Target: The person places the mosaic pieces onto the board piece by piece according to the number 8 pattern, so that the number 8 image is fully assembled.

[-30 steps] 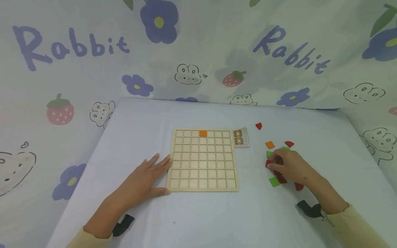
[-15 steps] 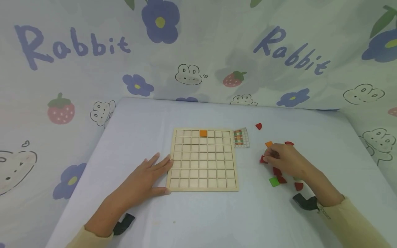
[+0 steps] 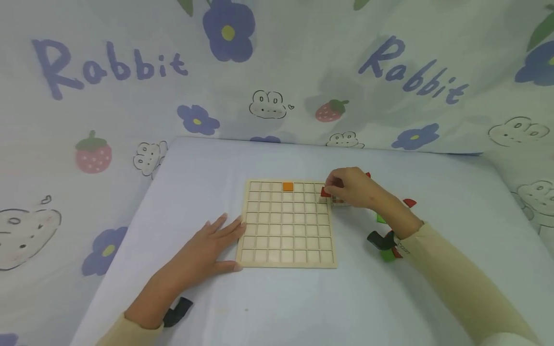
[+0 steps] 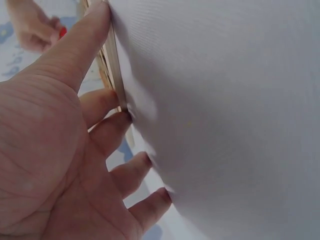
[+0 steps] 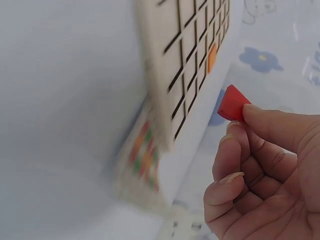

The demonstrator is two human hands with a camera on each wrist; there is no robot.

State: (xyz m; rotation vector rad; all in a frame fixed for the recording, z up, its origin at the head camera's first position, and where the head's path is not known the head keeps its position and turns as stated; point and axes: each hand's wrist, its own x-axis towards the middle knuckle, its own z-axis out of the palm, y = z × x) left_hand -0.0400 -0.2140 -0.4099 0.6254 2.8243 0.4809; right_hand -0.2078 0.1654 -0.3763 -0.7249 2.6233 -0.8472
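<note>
Pinched between my right hand's thumb and fingers is a red tile, its far part covered by the fingertips. It hangs over the upper right corner of a wooden grid board. One orange square tile lies in the board's top row. My left hand rests on the table with fingers spread, thumb and fingertips touching the board's left edge. Beside the board's right edge, a pattern card shows red, orange and green squares; my right hand mostly covers it in the head view.
Loose pieces lie to the right, partly hidden by the right forearm: a red wedge, a green piece and another green piece among them. A patterned cloth stands behind the table.
My right hand has carried the red tile from the loose pieces leftward and away from me, to the board's upper right corner. The left hand stays at the board's edge.
</note>
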